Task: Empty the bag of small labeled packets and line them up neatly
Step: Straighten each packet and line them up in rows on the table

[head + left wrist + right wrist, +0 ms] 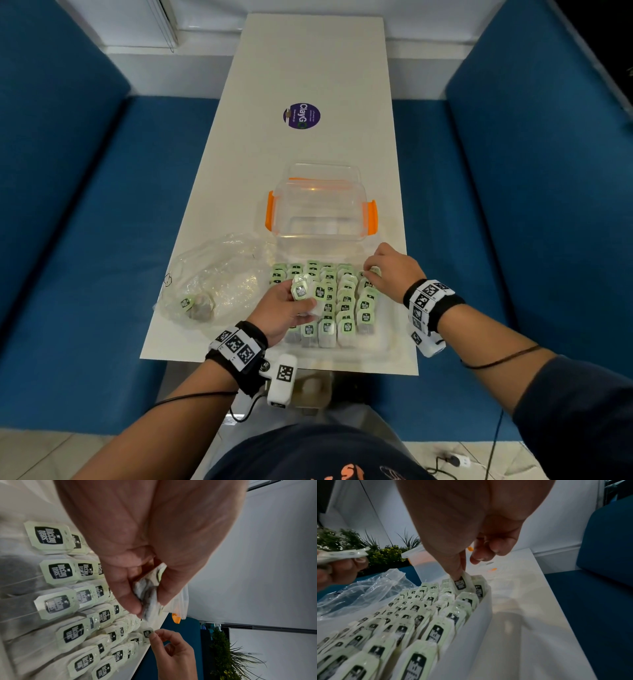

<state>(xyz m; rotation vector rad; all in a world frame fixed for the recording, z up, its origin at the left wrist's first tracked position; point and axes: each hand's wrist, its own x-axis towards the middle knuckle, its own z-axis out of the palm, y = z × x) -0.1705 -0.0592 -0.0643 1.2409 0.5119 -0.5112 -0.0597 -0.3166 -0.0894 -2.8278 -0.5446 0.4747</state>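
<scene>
We take the clear plastic box [320, 209] with orange side clips as our landmark; it stands open on the smooth white table [301, 68]. Just in front of the box, rows of tea packets [337, 305] lie overlapping like shingles: soft white paper pouches, each topped by a pale green tag with clipped corners and a black "McCoy teas" panel. We see them sitting in a shallow clear tray [385, 346] whose edges are hard to trace.

To the front-left of the box lies the bag [219, 274], thin, crinkled, transparent film, slumped flat on the table. A few packets [197, 305] remain inside, near its nearer end.

Our left hand [286, 313] hovers over the rows in front of the box, fingers and thumb curled round a small bunch of packets [303, 291]; in the left wrist view the thumb and fingertips [132, 601] clamp the grey-white pouches together.

Our right hand [390, 270] is at the front-right corner of the box, over the far end of the rightmost row. Its thumb and forefinger are pressed together on the green tag of a single packet [461, 583], which stands tilted among its neighbours; the other fingers [489, 550] are loosely curled and apart from it.

A round purple sticker [301, 115] lies on the table beyond the box.
</scene>
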